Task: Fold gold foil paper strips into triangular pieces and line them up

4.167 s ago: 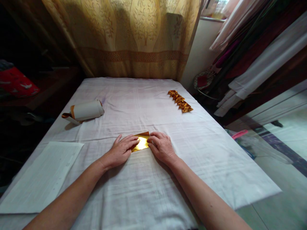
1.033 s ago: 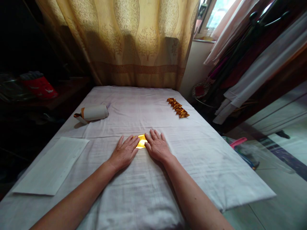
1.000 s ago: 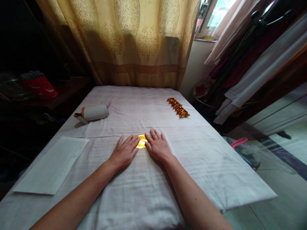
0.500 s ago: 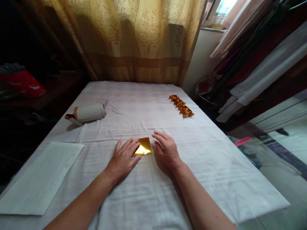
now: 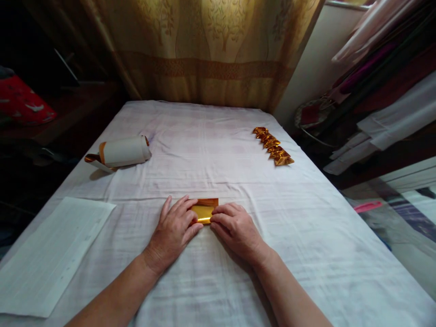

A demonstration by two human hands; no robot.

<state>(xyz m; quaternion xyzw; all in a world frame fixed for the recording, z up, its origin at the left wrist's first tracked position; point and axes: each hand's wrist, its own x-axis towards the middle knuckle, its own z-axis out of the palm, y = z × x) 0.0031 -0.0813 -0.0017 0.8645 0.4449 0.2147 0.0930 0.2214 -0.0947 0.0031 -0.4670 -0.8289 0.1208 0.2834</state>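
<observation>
A small sheet of gold foil paper (image 5: 206, 210) lies on the cloth in front of me, its near edge curled up into a bright fold. My left hand (image 5: 175, 222) covers the sheet's left side, index finger bent and thumb at the near edge. At the right near corner, my right hand (image 5: 236, 229) pinches the paper between thumb and bent fingers. Both hands hide the sheet's side edges. Farther back on the right stands a row of several folded gold foil pieces (image 5: 273, 146), nested one against another.
A white-backed roll with gold inside (image 5: 124, 152) lies at the back left. A white paper sheet (image 5: 54, 254) rests at the left front. The table wears a pale checked cloth (image 5: 200, 141). Behind it hangs a gold curtain (image 5: 211, 68); clothes (image 5: 395, 122) hang on the right.
My right hand has moved left onto the gold paper and grips its corner. The sheet's near edge has been lifted into a fold. The whole view has tilted downward.
</observation>
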